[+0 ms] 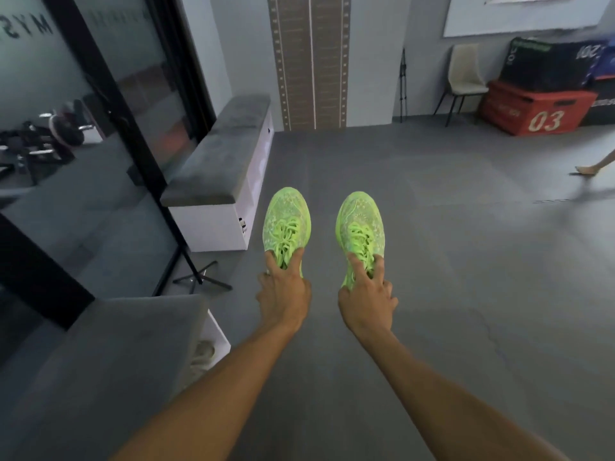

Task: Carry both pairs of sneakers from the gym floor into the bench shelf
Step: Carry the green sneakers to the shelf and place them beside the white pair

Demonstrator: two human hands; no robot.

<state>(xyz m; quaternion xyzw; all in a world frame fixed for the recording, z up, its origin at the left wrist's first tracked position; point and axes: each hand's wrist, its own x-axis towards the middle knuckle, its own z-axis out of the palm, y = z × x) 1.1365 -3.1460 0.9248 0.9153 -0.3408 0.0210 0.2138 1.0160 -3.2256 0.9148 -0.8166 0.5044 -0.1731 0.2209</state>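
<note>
Two neon green sneakers point away from me over the grey gym floor. My left hand (284,291) grips the left sneaker (287,221) at its collar, fingers in the opening. My right hand (367,296) grips the right sneaker (361,227) the same way. A white bench with a grey cushion top (219,161) stands to the left along the glass wall; its open shelf side faces the floor. A nearer bench (133,344) at lower left holds a pale sneaker (201,356) in its shelf.
A black stand with splayed feet (203,277) sits between the two benches. Red and black plyo boxes (539,108) and a chair (464,74) stand at the back right. Another person's bare foot (589,168) is at the right edge. Weights lie behind the glass wall.
</note>
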